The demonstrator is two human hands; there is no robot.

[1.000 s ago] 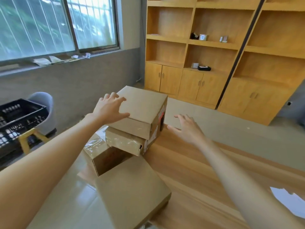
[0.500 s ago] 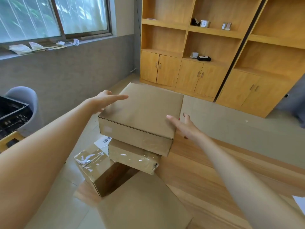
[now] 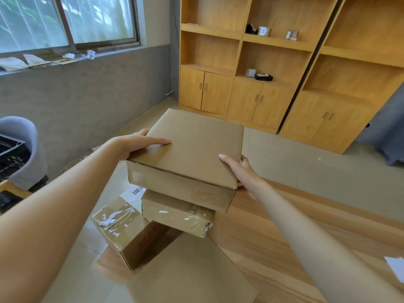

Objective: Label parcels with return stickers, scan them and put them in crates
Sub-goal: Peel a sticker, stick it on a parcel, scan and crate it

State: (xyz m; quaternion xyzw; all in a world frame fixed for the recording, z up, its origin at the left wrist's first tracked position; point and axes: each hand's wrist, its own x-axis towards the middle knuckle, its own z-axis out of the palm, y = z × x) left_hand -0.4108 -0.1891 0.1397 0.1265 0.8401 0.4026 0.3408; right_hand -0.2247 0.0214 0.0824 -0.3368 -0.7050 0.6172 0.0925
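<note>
A flat brown cardboard parcel (image 3: 192, 149) is held up above the stack between both hands. My left hand (image 3: 140, 143) grips its left edge with the thumb lying on top. My right hand (image 3: 240, 169) grips its right edge, thumb on top and fingers wrapped underneath. Below it lies a smaller taped parcel (image 3: 177, 213) on the corner of the wooden table (image 3: 284, 226). Left of that sits another taped parcel (image 3: 124, 230) with a barcode label (image 3: 133, 192). A plain flat parcel (image 3: 188, 274) lies nearest me.
A black crate (image 3: 11, 154) stands on a grey chair (image 3: 24, 136) at the far left. A white sheet (image 3: 395, 267) lies at the table's right edge. Wooden shelving with cupboards (image 3: 273, 68) fills the back wall; tiled floor lies between it and the table.
Both hands have closed onto the top parcel's sides and lifted it off the stack toward me. A second ago they were only reaching for it.
</note>
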